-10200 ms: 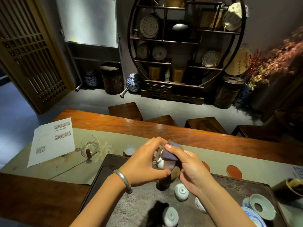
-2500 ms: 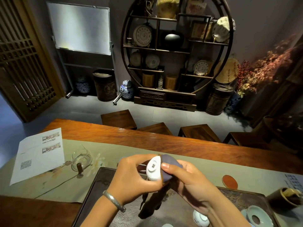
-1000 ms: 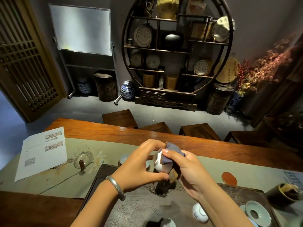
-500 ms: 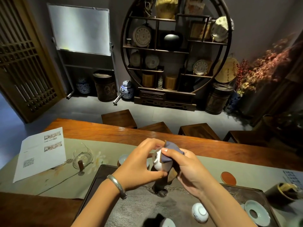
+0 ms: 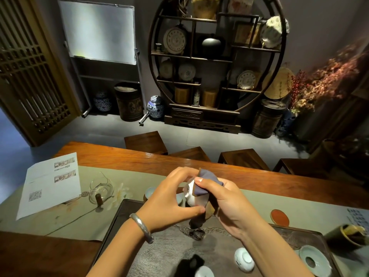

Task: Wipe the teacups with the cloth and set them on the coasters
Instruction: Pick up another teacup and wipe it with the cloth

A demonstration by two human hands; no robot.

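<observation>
We have a single head-worn view, looking forward and down from the near side of the table [image 5: 229,170]. It sits close above it. The round shelf [image 5: 216,62] stands far across the room.

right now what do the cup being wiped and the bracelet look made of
Teacup: likely glazed porcelain; white and glossy. Bracelet on the left wrist: seemingly polished silver-toned metal, grey with bright highlights. Cloth: soft matte fabric, folded.

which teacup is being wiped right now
The teacup held up between both hands, with the cloth pressed on it. The other teacups sit upside down on the tray, untouched.
</observation>
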